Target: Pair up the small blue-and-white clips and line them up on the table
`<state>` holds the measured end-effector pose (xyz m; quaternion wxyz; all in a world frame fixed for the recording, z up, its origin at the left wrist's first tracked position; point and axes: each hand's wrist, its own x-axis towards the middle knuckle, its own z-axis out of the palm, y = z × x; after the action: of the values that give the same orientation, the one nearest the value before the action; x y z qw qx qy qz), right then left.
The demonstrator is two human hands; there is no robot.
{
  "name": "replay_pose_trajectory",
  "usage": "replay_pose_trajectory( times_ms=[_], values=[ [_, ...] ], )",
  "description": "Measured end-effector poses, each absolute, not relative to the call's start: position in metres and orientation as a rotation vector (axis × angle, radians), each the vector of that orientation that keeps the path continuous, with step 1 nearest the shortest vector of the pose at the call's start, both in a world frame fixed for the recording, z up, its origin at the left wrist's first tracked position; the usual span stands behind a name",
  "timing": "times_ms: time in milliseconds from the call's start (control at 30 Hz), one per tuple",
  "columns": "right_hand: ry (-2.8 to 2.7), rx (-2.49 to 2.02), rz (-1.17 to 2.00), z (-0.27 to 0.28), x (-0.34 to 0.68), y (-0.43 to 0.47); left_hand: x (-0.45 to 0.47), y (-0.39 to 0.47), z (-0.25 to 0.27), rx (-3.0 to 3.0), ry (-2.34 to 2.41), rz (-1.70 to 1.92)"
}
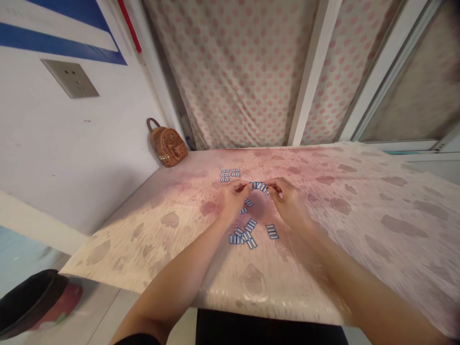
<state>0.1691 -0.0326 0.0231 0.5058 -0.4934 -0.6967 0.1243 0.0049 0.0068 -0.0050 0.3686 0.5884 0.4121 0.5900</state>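
Note:
A curved strip with blue and white stripes (pixel 259 186) is held up over the table, bowed like an arch. My left hand (pixel 235 197) pinches its left end between thumb and fingers. At the opposite end, my right hand (pixel 289 197) grips it the same way. Below lie more striped pieces: a loose overlapping cluster (pixel 246 236), a single piece (pixel 272 232) to its right, and a few partly hidden by my left hand. Beyond my left hand, several small striped pieces (pixel 225 175) lie in neat rows. What the pieces are made of cannot be made out.
The table (pixel 359 249) wears a pale pink patterned cover. A small brown backpack (pixel 168 146) leans at the wall in the far left corner. Dotted curtains (pixel 244 72) hang behind the far edge. A dark-rimmed bin (pixel 39 302) stands on the floor at left.

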Motion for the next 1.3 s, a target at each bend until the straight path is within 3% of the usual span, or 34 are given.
replay_pose_trajectory(
  times_ms=[1100, 1300],
  values=[
    [-1.667, -1.291, 0.281, 0.013, 0.169, -0.029, 0.012, -0.008, 0.005, 1.463, 1.005, 1.365],
    [-1.880, -1.290, 0.110, 0.017, 0.171, -0.031, 0.009, -0.002, 0.002, 1.410, 0.982, 1.366]
  ],
)
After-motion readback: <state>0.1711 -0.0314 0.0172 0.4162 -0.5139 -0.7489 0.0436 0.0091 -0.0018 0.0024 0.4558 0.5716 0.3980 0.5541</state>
